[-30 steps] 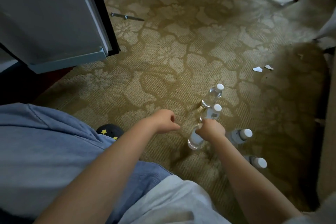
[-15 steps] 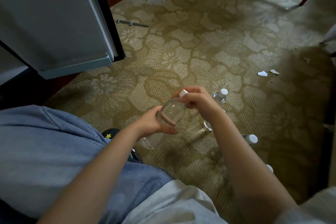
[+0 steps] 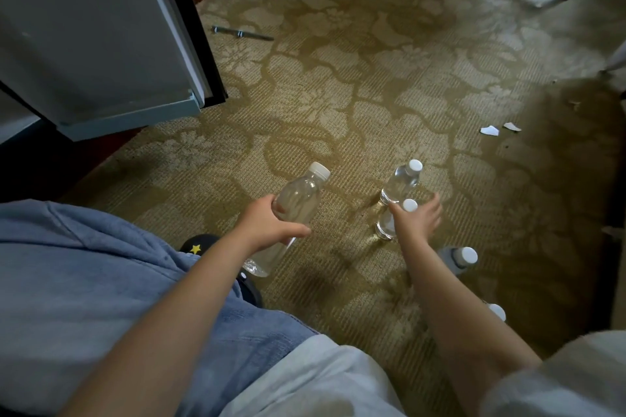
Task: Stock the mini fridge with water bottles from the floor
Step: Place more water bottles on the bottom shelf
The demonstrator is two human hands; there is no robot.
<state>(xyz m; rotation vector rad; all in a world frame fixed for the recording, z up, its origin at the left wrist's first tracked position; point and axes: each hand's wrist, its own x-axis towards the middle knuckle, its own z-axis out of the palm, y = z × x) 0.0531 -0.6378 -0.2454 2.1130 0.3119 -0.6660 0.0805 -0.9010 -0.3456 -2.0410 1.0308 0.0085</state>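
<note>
Left hand (image 3: 271, 223) is wrapped around the middle of a lifted bottle (image 3: 291, 210); right hand (image 3: 420, 218), fingers spread, reaches a standing bottle (image 3: 389, 223) with no grip visible; a sideways brush could topple the neighbouring bottle (image 3: 399, 183); open carpet (image 3: 338, 112) leads left to the fridge door (image 3: 101, 44) edge.

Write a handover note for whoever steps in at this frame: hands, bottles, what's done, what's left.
Left hand: closed around one water bottle, lifted off the carpet.
Right hand: fingers spread over the second bottle standing on the floor, grip not yet closed.
Other bottles on the floor: one beyond it, one nearer, one cap by the right arm.
Fridge door is open at left; interior out of view.
Left: carry the held bottle to the fridge, then the floor bottles.
</note>
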